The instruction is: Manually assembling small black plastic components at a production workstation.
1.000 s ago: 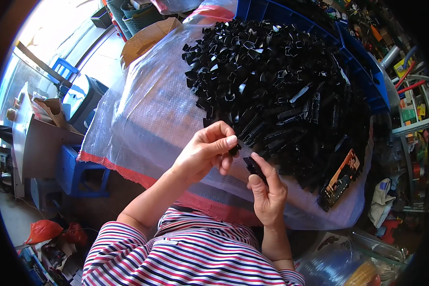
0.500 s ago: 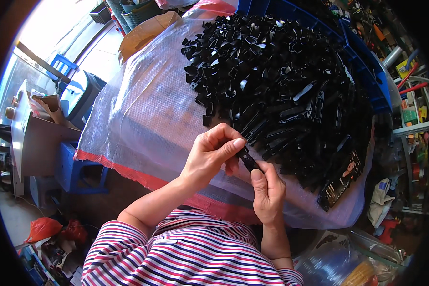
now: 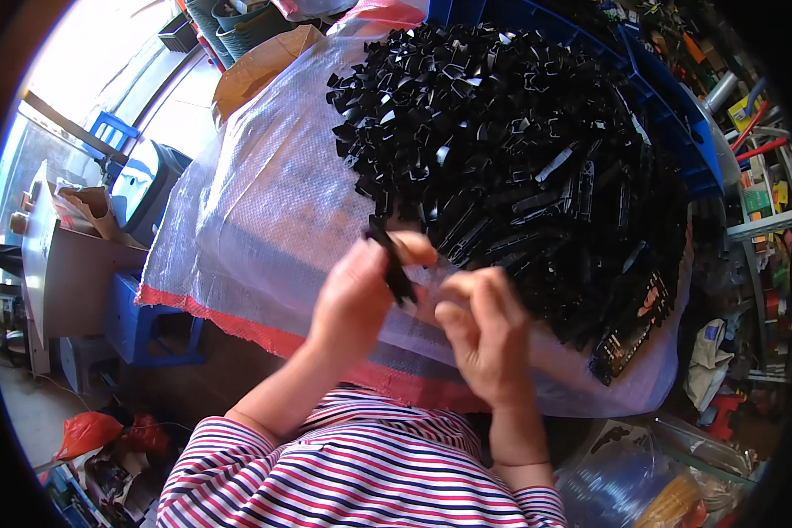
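Note:
My left hand grips a long black plastic part between thumb and fingers, held tilted just in front of my chest. My right hand is curled beside it, its fingertips touching the lower end of the same part. Both hands hover over the near edge of a table covered with a white woven plastic sheet with a red border. Just beyond my hands lies a big heap of black plastic parts, short clips at the back and longer strips in front.
A blue crate borders the heap at the right. Shelves with tools stand at the far right. A brown paper bag lies at the table's far left, a blue stool under its left side, a clear bag at lower right.
My hands have pulled back from the heap toward my body. The black part has turned more upright in my left hand, and my right hand has closed up next to it.

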The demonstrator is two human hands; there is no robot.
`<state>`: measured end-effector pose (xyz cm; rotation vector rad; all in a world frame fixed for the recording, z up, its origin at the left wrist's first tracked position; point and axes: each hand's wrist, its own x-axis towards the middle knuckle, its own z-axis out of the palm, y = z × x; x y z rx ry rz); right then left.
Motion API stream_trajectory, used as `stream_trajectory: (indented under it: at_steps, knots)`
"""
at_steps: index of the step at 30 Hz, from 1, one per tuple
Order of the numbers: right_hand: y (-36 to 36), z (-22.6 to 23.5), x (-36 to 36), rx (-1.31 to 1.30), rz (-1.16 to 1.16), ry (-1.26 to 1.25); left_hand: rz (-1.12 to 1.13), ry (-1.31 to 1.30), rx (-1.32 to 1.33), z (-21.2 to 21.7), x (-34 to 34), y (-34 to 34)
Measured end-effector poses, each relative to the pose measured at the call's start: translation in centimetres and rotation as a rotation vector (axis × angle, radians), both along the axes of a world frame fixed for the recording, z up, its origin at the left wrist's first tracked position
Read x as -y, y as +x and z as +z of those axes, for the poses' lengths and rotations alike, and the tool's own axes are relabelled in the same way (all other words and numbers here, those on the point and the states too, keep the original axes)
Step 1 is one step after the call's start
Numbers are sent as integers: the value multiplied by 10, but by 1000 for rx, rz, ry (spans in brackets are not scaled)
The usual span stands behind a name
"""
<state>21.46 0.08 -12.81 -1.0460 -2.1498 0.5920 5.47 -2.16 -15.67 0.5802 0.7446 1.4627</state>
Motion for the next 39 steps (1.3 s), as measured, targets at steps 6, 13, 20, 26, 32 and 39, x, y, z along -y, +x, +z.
stream_trajectory:
  at_steps: [6, 13, 20, 26, 32, 39]
  knots:
    - [30, 2, -31, 638, -189, 394, 143, 81, -211, -7, -28, -54]
    - [29, 3, -33, 542, -226, 320, 429, 142, -1775, -15, -30, -26]
    - [34, -4, -37, 54, -232, 446, 327, 219, -1194, -6, -26, -26]
    - [9, 6, 8, -830, -48, -276, -187, 194, -488, 2, -20, -9]
    - [2, -11, 16, -281, -123, 106, -206, 157, -60, -1, -18, 7]
    - [9, -5, 23, -240, -125, -47, -237, -104, 179, -4, -13, 8]
